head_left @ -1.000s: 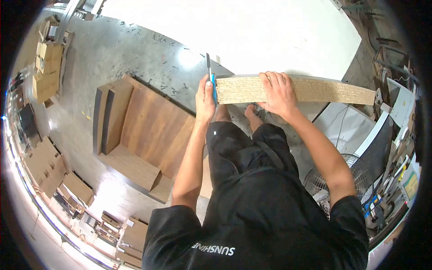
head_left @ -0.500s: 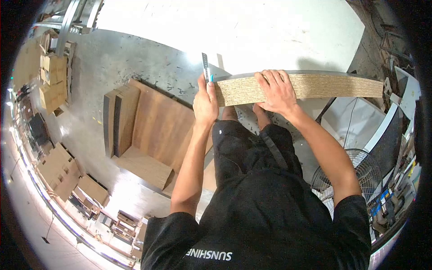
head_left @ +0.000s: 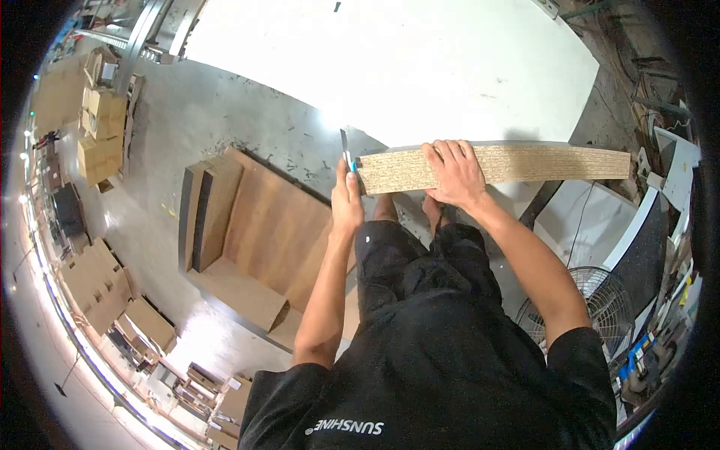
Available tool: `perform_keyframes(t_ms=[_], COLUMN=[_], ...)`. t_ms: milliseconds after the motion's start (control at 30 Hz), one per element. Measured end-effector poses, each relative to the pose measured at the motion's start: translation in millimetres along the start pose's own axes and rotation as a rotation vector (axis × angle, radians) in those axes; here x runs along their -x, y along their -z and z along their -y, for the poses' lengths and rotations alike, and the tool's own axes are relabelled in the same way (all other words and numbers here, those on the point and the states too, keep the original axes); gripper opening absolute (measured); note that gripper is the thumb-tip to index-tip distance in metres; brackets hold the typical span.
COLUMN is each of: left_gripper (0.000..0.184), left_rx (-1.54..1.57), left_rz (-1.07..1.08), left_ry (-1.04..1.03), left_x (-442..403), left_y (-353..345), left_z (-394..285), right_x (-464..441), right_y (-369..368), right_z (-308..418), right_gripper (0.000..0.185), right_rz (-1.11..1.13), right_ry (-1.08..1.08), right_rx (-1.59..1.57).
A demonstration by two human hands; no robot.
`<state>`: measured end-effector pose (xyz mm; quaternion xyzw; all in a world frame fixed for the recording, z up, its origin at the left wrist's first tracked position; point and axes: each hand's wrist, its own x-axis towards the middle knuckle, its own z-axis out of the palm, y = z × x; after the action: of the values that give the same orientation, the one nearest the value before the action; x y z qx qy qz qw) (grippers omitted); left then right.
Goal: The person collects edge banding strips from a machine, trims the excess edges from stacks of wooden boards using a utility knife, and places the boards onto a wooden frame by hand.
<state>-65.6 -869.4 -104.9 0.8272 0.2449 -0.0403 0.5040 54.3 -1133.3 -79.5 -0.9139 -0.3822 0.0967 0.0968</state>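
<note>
My left hand point(head_left: 347, 202) is closed around a utility knife point(head_left: 346, 150), its blade pointing away from me. The knife stands against the left end of a long stack of particleboard strips point(head_left: 540, 165) with rough tan edges and a dark face on the far side. A small dark bit shows between knife and stack end. My right hand point(head_left: 456, 176) grips the stack left of its middle, fingers over the top and thumb at the near side. The stack lies across in front of me, by the near edge of a white table point(head_left: 420, 75).
Wood-grain panels point(head_left: 274, 217) stand on the floor at left. A wire-cage fan point(head_left: 600, 300) is near my right elbow. Dark scraps point(head_left: 296, 169) litter the floor. Cardboard boxes point(head_left: 101, 135) are stacked at far left, and a small black piece point(head_left: 337, 7) lies on the table.
The knife has turned so its blade shows more edge-on, and it sits lower at the stack's left end. My right hand keeps its grip. The whole view has shifted a little.
</note>
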Motion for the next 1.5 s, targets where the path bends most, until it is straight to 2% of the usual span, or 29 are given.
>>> perform_keyframes(t_ms=[67, 167, 400, 433, 567, 667, 700, 800, 900, 1033, 1500], left_gripper=[0.062, 0.059, 0.053, 0.051, 0.052, 0.049, 0.046, 0.050, 0.054, 0.058, 0.051], left_rx=[-0.104, -0.098, -0.474, -0.485, -0.477, 0.009, -0.055, -0.105, -0.343, -0.567, -0.720], left_rz=[-0.025, -0.031, -0.011, -0.045, 0.034, -0.028, -0.088, -0.152, -0.066, 0.004, 0.047], left_ry=[0.003, -0.012, 0.180, 0.136, 0.212, -0.086, -0.025, -0.073, 0.014, -0.008, -0.163], left_x=[1, 3, 5, 8, 6, 11, 23, 55, 85, 97, 74], left_y=[1, 1, -1, -6, 1, 10, 16, 23, 29, 18, 36], left_z=[-5, -10, -56, -49, -60, 6, 1, 23, -10, -5, -4], right_x=[0, -1, -1, -1, -2, -2, -1, 0, 0, -1, 2], right_y=[0, -2, -5, -6, -2, -3, -2, -3, -5, -5, -8], right_z=[1, 1, 4, 3, 4, 5, 5, 6, 6, 5, 1], right_gripper=[0.097, 0.094, 0.094, 0.095, 0.095, 0.095, 0.094, 0.093, 0.093, 0.093, 0.099], right_rz=[-0.017, -0.063, -0.063, -0.061, -0.015, -0.073, -0.049, -0.075, -0.059, -0.085, -0.102], right_ry=[-0.001, 0.002, -0.009, -0.005, -0.018, 0.001, -0.005, 0.002, -0.010, 0.009, 0.004], right_rx=[0.001, -0.022, -0.058, -0.053, -0.029, -0.041, -0.033, -0.029, -0.014, -0.013, -0.048])
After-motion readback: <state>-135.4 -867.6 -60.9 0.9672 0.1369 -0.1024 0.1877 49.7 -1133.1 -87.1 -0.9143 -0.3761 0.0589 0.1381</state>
